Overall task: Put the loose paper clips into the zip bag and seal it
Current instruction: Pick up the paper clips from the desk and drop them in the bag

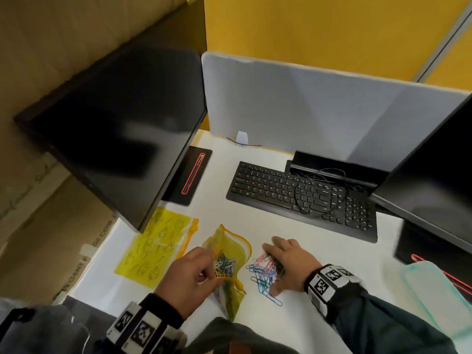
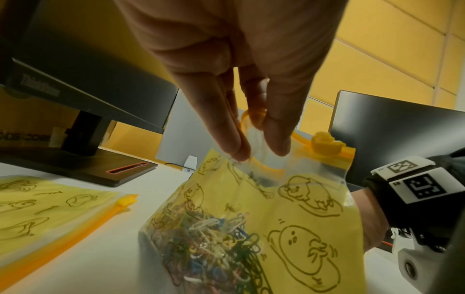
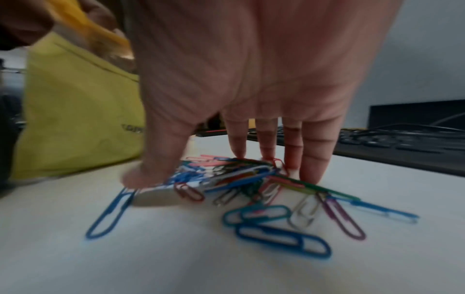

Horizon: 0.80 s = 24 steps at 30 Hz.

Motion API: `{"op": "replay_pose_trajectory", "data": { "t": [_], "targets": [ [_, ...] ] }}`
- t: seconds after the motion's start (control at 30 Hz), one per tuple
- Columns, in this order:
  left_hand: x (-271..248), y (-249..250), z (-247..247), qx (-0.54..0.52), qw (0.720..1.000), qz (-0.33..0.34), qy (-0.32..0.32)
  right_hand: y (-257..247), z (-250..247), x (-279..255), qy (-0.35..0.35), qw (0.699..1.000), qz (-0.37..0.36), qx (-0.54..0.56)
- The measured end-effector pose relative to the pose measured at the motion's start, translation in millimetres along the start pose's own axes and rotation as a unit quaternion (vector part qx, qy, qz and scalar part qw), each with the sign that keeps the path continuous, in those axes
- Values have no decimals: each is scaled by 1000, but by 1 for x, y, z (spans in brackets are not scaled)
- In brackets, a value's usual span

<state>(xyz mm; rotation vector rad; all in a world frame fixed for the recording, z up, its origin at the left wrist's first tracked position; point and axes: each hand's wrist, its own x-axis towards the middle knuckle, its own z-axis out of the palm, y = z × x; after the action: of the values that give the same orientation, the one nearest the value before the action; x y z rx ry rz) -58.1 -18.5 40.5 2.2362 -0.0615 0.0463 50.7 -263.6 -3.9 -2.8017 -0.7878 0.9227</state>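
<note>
Left grip [image 1: 190,273]: fingers [image 2: 227,139] pinching the near lip of the yellow zip bag [image 1: 231,254], mouth held open and raised off the white desk [image 1: 319,315]. Inside the bag, a heap of coloured paper clips [image 2: 214,248], seen through the clear panel beside the printed cartoon drawings. Orange zip strip along the mouth, with its yellow slider [image 2: 326,144] at the right end in the left wrist view.

Further left, flat on the desk: a second yellow zip bag [image 1: 153,247], partly under the near corner of a dark monitor [image 1: 115,129].

Right of the held bag, just beside it: the pile of loose paper clips [image 1: 264,270], blue, pink, green, purple and bare metal, tangled on the desk. Right grip [image 1: 290,261] spread palm-down over the pile, fingertips [image 3: 310,175] touching the desk at its far side, thumb [image 3: 148,175] pressing its left edge. Several blue clips [image 3: 281,239] lying apart at the near edge.

Far behind: black keyboard [image 1: 301,198] with a cable across it, grey partition [image 1: 319,106], another dark monitor [image 1: 439,175] at right.
</note>
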Motion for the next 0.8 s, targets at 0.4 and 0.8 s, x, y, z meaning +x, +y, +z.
{"op": "replay_pose_trajectory", "data": {
  "t": [0.4, 0.8],
  "targets": [
    [-3, 0, 0, 35, 999, 0, -16, -2, 9, 1, 136, 987, 47, 76],
    [16, 13, -2, 102, 993, 36, -45, -22, -48, -43, 271, 821, 33, 502]
  ]
}}
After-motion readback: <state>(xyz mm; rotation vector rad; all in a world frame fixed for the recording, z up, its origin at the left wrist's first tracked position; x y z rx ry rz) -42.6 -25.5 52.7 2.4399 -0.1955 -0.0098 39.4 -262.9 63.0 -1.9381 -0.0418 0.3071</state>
